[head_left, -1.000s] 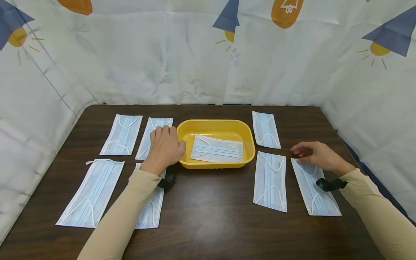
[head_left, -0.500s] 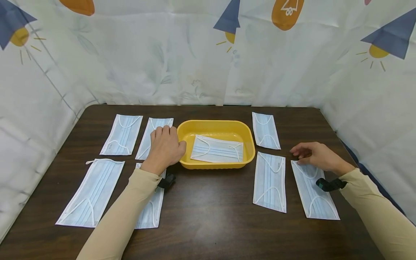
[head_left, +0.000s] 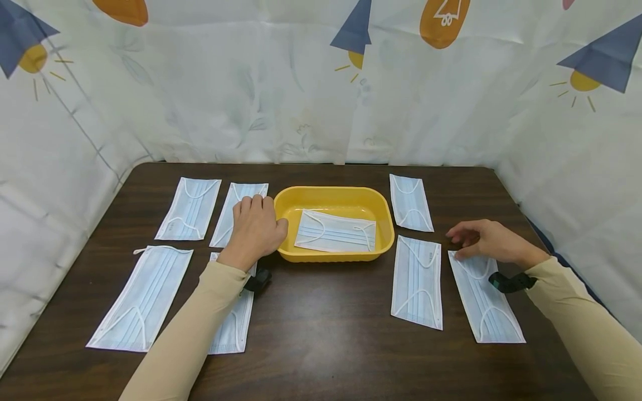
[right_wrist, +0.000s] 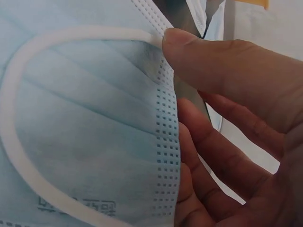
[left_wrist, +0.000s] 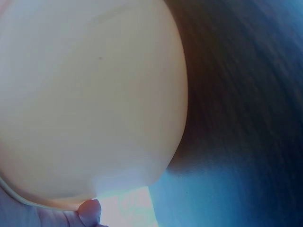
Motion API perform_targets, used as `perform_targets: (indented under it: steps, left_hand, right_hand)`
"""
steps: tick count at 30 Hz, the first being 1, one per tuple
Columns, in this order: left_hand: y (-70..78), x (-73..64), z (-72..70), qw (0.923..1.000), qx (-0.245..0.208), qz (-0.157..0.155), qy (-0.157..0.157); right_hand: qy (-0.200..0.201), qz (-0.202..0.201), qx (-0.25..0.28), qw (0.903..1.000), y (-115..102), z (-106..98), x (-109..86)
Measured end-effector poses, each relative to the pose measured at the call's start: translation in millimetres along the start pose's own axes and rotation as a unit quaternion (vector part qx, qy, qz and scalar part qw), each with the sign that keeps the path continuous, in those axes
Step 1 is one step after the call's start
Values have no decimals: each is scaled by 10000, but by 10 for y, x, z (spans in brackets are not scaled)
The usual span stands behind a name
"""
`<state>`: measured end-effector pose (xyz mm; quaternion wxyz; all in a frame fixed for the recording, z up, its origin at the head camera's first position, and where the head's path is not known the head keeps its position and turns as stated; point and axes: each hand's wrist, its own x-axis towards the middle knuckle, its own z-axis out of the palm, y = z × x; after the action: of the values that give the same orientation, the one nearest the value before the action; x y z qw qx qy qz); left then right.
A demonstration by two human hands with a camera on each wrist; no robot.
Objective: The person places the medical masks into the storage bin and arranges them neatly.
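My left hand (head_left: 254, 229) grips the left end of a yellow plastic tray (head_left: 331, 257), its thumb at the rim. A pleated blue face mask (head_left: 335, 230) lies in the tray with its ear loops on top. In the left wrist view the wall of the tray (left_wrist: 94, 104) fills much of the picture, with a fingertip at its rim. At the right, my right hand (head_left: 494, 244) pinches the far end of another face mask (head_left: 489, 306). The right wrist view shows the thumb (right_wrist: 189, 54) on this mask's stitched edge beside an ear loop, and curled fingers behind it.
More face masks lie on the dark wooden table (head_left: 321, 334): a back-right mask (head_left: 411, 201), a front-right mask (head_left: 417, 281), and several at the left, including a near-left mask (head_left: 142, 298). My left forearm passes over one mask (head_left: 233, 328). A printed curtain (head_left: 251, 94) encloses the table.
The mask under my right hand has slid slightly toward the table's front, and the thumb has closed onto its far end. My left hand and the tray stay put.
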<state>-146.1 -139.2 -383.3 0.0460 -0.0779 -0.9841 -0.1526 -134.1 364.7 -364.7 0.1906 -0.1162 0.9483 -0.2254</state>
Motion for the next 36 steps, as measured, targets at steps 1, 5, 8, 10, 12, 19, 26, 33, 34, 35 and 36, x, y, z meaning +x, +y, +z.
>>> perform_targets:
  steps: [1,5,8,10,12,19,26,33,34,35,36]
  left_hand:
    - [0,0,0,10000,2,-4,5]
    - [3,-3,1,10000,16,-5,18]
    - [4,-3,4,10000,21,2,27]
    - [6,-4,5,10000,14,5,32]
    - [6,-5,5,10000,8,8,34]
    - [8,-11,-4,10000,34,-25,-13]
    - [9,-9,-3,10000,41,-34,-20]
    - [16,-12,-11,10000,12,-45,-19]
    - [17,-12,-11,10000,10,-42,-10]
    - [17,-13,-11,10000,10,-36,-3]
    - [16,-14,-11,10000,12,-29,5]
  right_hand:
    - [-31,-39,-5,10000,1,-3,-1]
    - [-119,-190,14,9997,6,-16,-3]
    - [-209,-284,81,9993,3,-30,-2]
    - [-251,-306,120,9991,1,-37,-1]
    - [-282,-318,139,9990,0,-42,1]
    - [-318,-328,146,9989,5,-44,3]
    - [-372,-297,156,9987,-3,-43,1]
    - [-339,-348,-7,9988,-20,-55,11]
    - [-337,-342,-54,9988,-23,-56,13]
    - [-344,-340,-87,9988,-28,-58,14]
    - [-357,-320,-99,9988,-33,-61,16]
